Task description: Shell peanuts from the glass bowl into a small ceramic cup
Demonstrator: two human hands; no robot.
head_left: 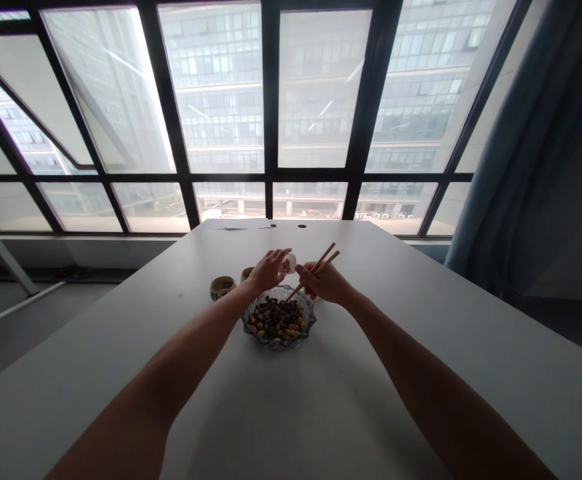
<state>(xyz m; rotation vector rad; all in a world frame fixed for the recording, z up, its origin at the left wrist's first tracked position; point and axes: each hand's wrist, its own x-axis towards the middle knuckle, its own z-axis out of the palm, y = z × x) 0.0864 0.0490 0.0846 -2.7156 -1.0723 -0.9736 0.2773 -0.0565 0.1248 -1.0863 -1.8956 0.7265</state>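
A clear glass bowl [312,319] with a scalloped rim stands on the white table, filled with peanuts in the shell [291,330] and small dark seeds or nuts. Over its far left side, my left hand [269,268] grips a small pale cup [291,259], tilted so that light brown bits show inside. A pair of wooden chopsticks [327,259] is held in my right hand [323,280], just right of the cup. Their tips point down to the left, at the bowl's far edge; whether they touch the contents I cannot tell.
A patterned round cup [222,287] stands left of the bowl, and another cup [247,273] is partly behind my left hand. White paper [235,224] lies at the table's far edge, near two dark round spots. Windows rise beyond; a blue curtain [495,167] hangs at right.
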